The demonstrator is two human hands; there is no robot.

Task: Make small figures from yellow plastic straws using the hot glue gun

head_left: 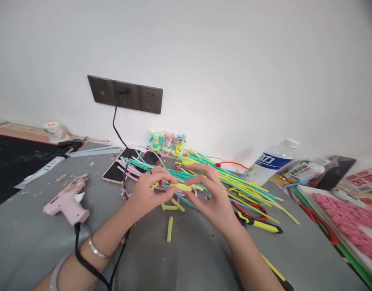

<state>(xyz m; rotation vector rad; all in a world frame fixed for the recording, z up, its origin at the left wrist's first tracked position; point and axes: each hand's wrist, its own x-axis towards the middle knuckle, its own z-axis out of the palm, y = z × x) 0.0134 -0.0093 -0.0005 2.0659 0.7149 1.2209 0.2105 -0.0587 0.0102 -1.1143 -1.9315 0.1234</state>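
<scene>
My left hand [148, 190] and my right hand [208, 196] meet over the grey table [28, 238] and pinch the two ends of a short yellow pipe-cleaner piece [182, 187]. Fingers of both hands are curled round it. Under the hands lie loose short yellow pieces [169, 228]. Just behind the hands spreads a pile of long yellow, teal and pink pipe cleaners [234, 182].
A pink glue gun [67, 202] lies at the left, its black cord running under my left forearm. Yellow-handled cutters [260, 224] lie right of my hand. A phone [119, 169], small finished figures [167, 142], a water bottle [270, 161] and a tray of pink pieces [346, 220] stand around.
</scene>
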